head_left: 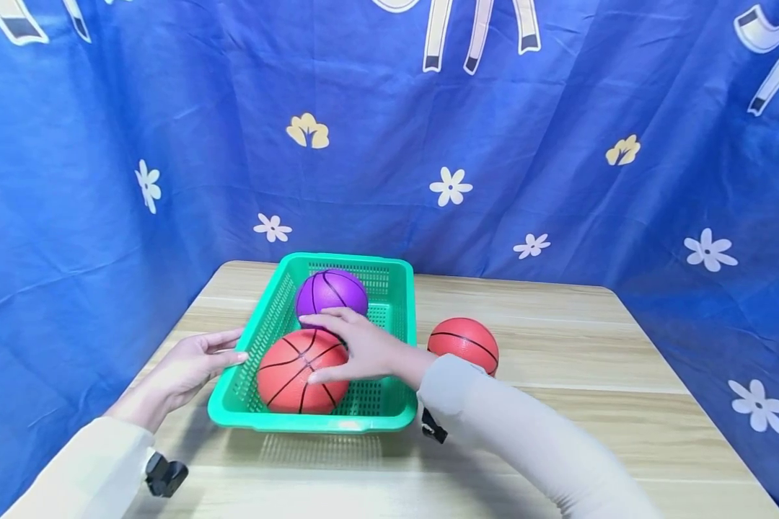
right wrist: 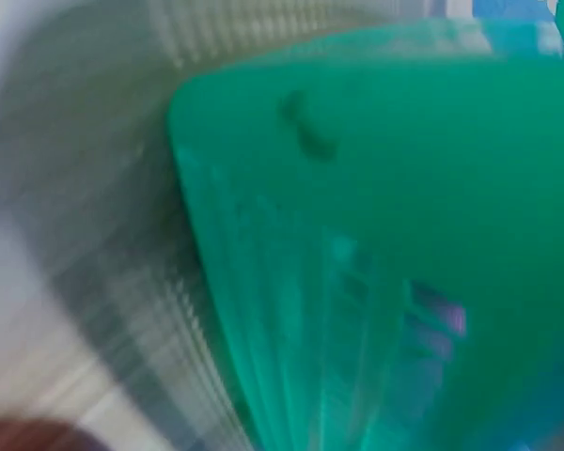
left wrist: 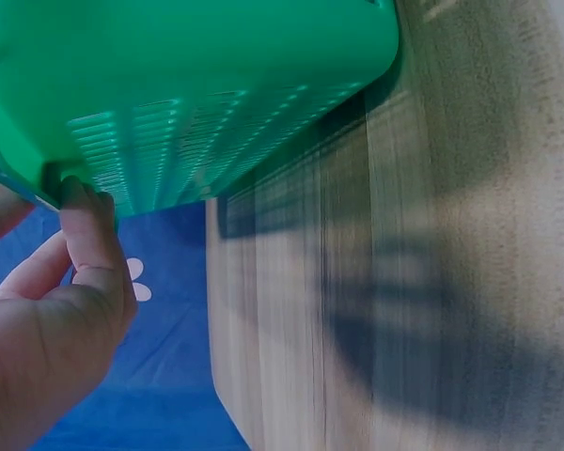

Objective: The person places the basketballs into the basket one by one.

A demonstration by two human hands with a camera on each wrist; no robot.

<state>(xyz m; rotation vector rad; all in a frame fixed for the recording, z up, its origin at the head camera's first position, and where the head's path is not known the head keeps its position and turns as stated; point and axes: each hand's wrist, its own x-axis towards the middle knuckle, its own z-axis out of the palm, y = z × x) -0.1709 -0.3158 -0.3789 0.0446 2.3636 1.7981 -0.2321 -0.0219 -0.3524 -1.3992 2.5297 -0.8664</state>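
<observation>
A green plastic basket (head_left: 407, 339) with slotted sides stands on the table. My left hand (head_left: 191, 367) pinches its left rim; in the left wrist view the fingertips (left wrist: 86, 221) are at the rim's edge. Inside, a red toy basketball (head_left: 298, 389) lies in the near part, with a purple toy basketball (head_left: 331, 290) behind it. My right hand (head_left: 366, 349) reaches in over the right wall, its thumb and fingers spread over the red ball's upper right side. The right wrist view is blurred and shows the basket's outer wall (right wrist: 404, 160), not the hand.
A second red toy basketball (head_left: 464, 342) sits on the wooden table (head_left: 558, 346) right of the basket, behind the right forearm. Blue patterned cloth (head_left: 376, 158) hangs behind and at both sides of the table.
</observation>
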